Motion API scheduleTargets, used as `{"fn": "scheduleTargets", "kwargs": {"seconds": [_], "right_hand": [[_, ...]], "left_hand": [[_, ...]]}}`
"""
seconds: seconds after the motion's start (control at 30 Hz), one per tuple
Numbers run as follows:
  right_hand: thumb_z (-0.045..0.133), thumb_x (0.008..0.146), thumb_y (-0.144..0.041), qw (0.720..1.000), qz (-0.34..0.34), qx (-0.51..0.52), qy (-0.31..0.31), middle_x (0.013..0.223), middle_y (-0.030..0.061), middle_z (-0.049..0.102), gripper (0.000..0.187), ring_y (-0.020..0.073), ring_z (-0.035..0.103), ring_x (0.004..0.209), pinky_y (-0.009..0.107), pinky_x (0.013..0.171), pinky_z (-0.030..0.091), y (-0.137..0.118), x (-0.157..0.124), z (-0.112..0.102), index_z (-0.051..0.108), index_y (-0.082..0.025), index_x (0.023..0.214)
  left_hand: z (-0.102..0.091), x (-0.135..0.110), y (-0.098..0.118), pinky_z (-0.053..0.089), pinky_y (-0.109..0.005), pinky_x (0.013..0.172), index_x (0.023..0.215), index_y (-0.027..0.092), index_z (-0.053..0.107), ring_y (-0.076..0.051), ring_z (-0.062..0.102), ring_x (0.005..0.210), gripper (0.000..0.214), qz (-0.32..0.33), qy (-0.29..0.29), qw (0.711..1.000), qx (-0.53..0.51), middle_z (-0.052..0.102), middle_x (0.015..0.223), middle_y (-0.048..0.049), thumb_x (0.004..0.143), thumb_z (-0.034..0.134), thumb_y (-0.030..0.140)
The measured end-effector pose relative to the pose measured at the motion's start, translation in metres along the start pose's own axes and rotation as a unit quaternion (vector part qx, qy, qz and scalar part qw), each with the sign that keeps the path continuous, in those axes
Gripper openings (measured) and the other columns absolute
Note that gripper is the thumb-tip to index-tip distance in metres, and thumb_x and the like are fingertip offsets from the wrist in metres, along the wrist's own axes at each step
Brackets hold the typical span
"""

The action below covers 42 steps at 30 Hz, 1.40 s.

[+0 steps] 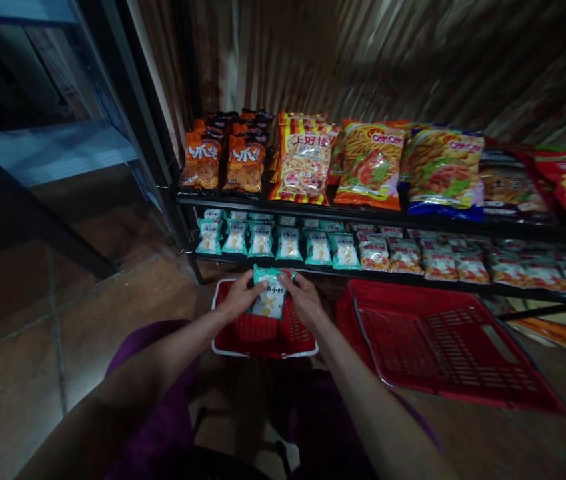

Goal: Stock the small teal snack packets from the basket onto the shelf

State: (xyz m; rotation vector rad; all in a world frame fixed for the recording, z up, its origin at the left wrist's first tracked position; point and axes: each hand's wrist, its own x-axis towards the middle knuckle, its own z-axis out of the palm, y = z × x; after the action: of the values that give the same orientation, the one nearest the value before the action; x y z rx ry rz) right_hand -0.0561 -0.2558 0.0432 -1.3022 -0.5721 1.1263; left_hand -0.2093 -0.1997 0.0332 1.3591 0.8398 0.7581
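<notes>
Between my two hands is a small green and white snack bag (270,301) with dark printed characters. My left hand (239,295) grips its left edge, thumb on the front. My right hand (303,297) pinches the upper right corner. Both hands are over a small red basket (237,337) with a pale handle, on the floor; a bit of red shows at the bag's top right, too small to name. Matching green snack bags (289,244) stand in rows on the lower shelf just beyond my hands.
A larger red basket (443,353) sits on the floor at the right. The upper shelf (253,202) carries orange snack bags (246,160) and larger noodle-snack bags (373,163). Red and white packets (405,255) line the lower shelf's right side. A dark metal frame (133,100) stands at left.
</notes>
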Motion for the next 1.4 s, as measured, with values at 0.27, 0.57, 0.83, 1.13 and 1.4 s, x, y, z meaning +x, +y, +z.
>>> {"fn": "scheduleTargets", "kwargs": {"seconds": [0.27,0.57,0.83,1.13,1.4], "right_hand": [[0.083,0.047,-0.041,0.998,0.042,0.03,0.048,0.063,-0.0029,0.066,0.041,0.0142,0.059,0.06,0.028,0.064,0.046,0.008,0.024,-0.001,0.067,-0.02,0.079],[0.08,0.051,-0.044,0.998,0.037,0.001,0.053,0.067,-0.0014,0.068,0.036,0.0153,0.06,0.064,0.027,0.064,0.045,0.011,0.025,0.004,0.069,-0.02,0.075],[0.082,0.046,-0.043,0.999,0.027,-0.013,0.043,0.066,-0.0002,0.069,0.035,0.015,0.059,0.063,0.028,0.065,0.045,0.003,0.022,0.005,0.07,-0.019,0.068],[0.08,0.05,-0.05,0.997,0.018,-0.074,0.014,0.064,-0.0004,0.068,0.037,0.015,0.058,0.064,0.027,0.065,0.043,0.003,0.028,0.001,0.071,-0.019,0.067],[0.079,0.052,-0.051,0.997,0.024,-0.077,0.018,0.062,-0.002,0.067,0.038,0.0139,0.057,0.058,0.027,0.061,0.043,0.005,0.031,0.001,0.07,-0.019,0.071]], "left_hand": [[-0.001,0.03,-0.003,0.046,-0.028,0.081,0.103,0.017,0.065,-0.019,0.061,0.09,0.039,-0.045,-0.022,0.998,-0.037,0.069,0.1,-0.0045,0.073,0.066,0.042],[0.002,0.031,0.0,0.046,-0.027,0.074,0.093,0.017,0.064,-0.016,0.061,0.076,0.038,-0.109,0.031,0.982,-0.149,0.069,0.086,-0.0015,0.061,0.074,0.036],[0.004,0.029,0.013,0.045,-0.025,0.068,0.082,0.017,0.065,-0.014,0.058,0.067,0.035,-0.135,0.052,0.975,-0.166,0.066,0.073,0.0006,0.058,0.075,0.041],[-0.008,0.032,0.005,0.041,-0.022,0.067,0.061,0.018,0.063,-0.013,0.055,0.067,0.018,-0.115,0.05,0.985,-0.118,0.061,0.064,0.0033,0.055,0.073,0.032],[-0.017,0.031,0.0,0.044,-0.027,0.074,0.07,0.017,0.071,-0.016,0.058,0.074,0.024,-0.115,0.042,0.987,-0.107,0.068,0.075,-0.0016,0.058,0.074,0.037]]}}
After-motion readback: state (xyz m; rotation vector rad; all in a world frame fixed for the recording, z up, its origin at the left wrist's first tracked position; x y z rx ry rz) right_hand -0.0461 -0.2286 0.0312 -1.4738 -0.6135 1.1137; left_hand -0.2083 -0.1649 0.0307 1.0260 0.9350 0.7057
